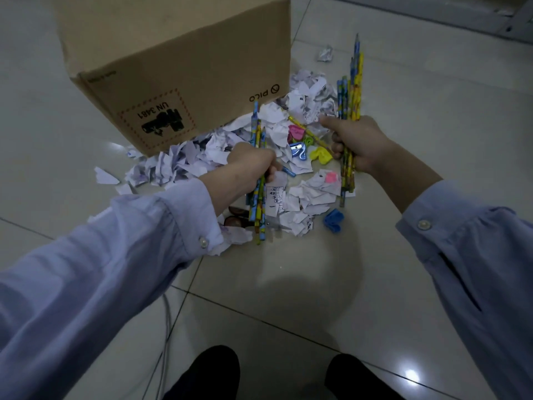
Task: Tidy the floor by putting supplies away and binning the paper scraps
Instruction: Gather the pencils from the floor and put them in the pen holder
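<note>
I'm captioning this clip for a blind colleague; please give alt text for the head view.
The left hand and right hand each grip a bundle of patterned blue and yellow pencils above a pile of crumpled white paper scraps on the pale tiled floor, beside a brown cardboard box.

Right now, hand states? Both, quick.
Left hand: closed around a bundle of patterned pencils.
Right hand: closed around a second, larger pencil bundle.
</note>
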{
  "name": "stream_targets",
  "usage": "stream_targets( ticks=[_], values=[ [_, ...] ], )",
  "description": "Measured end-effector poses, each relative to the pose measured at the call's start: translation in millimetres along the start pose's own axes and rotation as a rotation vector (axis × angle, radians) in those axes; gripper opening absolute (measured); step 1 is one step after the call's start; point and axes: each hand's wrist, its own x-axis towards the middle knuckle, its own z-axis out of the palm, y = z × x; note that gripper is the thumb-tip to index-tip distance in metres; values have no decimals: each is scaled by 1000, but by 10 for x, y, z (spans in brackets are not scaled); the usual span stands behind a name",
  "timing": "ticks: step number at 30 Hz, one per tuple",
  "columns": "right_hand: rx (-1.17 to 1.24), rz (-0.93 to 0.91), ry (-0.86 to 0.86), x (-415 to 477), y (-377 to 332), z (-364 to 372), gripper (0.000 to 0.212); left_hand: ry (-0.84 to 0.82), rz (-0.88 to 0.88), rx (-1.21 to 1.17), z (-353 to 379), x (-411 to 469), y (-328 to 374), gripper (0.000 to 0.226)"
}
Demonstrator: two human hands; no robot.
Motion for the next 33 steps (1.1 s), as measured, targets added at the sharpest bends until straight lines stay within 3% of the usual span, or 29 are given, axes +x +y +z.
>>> stream_targets(
  ticks=[4, 7, 10, 14, 17, 24, 33],
  values=[
    [-221, -33, 83, 88, 1, 49, 30, 17, 3, 118, 73, 63, 54, 8],
    [-517, -168, 170, 184, 58, 75, 31, 36, 42, 264, 103, 108, 91, 14],
    [-745, -304, 171, 274, 159, 83, 33, 82, 91, 436, 99, 187, 101, 29],
    [-913, -322, 177, 374, 244, 99, 26, 99, 144, 566, 112, 254, 127, 37],
    [-929, -321, 184, 409, 273, 90, 38, 93, 157, 624, 118, 313, 110, 33],
    [-810, -293, 176, 365, 266, 44, 40, 123, 157, 596, 142, 381, 74, 27],
    [-731, -177, 154, 152, 132, -28, 42, -88, -39, 297, 45, 242, 147, 14]
  ],
)
